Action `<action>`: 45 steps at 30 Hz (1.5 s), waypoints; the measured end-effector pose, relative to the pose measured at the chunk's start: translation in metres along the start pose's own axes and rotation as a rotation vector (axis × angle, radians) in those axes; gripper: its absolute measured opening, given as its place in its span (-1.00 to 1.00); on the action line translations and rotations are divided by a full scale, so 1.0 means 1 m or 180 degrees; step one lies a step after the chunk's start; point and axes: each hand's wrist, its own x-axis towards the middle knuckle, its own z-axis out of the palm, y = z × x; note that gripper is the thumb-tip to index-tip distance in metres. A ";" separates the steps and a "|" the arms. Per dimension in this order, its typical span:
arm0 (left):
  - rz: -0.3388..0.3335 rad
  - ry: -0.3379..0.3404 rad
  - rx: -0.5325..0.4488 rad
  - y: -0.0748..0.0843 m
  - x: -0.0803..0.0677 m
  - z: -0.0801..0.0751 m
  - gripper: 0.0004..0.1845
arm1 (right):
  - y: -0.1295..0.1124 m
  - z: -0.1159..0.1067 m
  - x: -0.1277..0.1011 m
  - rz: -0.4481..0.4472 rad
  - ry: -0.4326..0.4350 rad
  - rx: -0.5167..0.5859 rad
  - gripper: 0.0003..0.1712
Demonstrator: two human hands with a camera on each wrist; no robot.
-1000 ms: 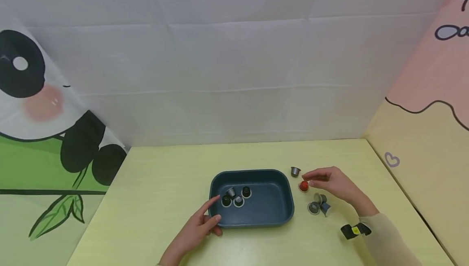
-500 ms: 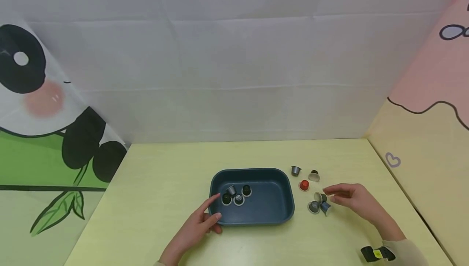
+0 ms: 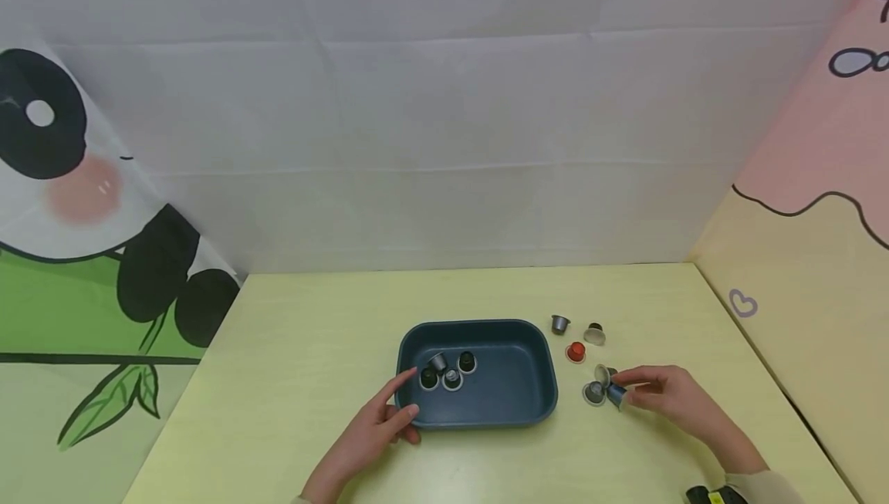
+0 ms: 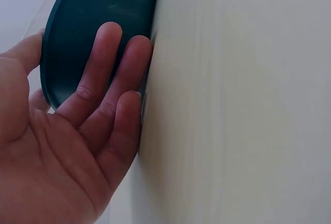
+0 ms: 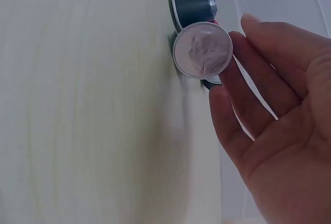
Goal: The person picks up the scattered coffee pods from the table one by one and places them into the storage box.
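The dark blue tray (image 3: 535, 404) sits on the pale yellow-green table (image 3: 312, 350) and serves as the landmark; inside it, toward its left half, four capsules (image 3: 446, 370) huddle together. The left hand (image 3: 375, 431) rests against the tray's near-left corner with fingers (image 4: 111, 74) straight and laid flat on the outer wall, thumb by the rim, grasping nothing. To the right of the tray, near its front end, the right hand (image 3: 663, 394) pinches a blue capsule (image 3: 616, 394) at its fingertips; the wrist view shows that capsule's foil lid (image 5: 202, 49) facing the camera. Just beside it, between hand and tray, lie a grey capsule (image 3: 594, 393) and a pale capsule (image 3: 603, 373), touching or nearly so. Farther back, still right of the tray, stand a red capsule (image 3: 575, 352), a beige capsule (image 3: 595, 333) and a dark grey capsule (image 3: 559, 324), each apart.
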 end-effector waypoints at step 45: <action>0.0030 -0.0052 0.0049 0.002 0.000 0.000 -0.35 | 0.018 0.004 -0.007 0.0068 0.0202 -0.0583 -0.60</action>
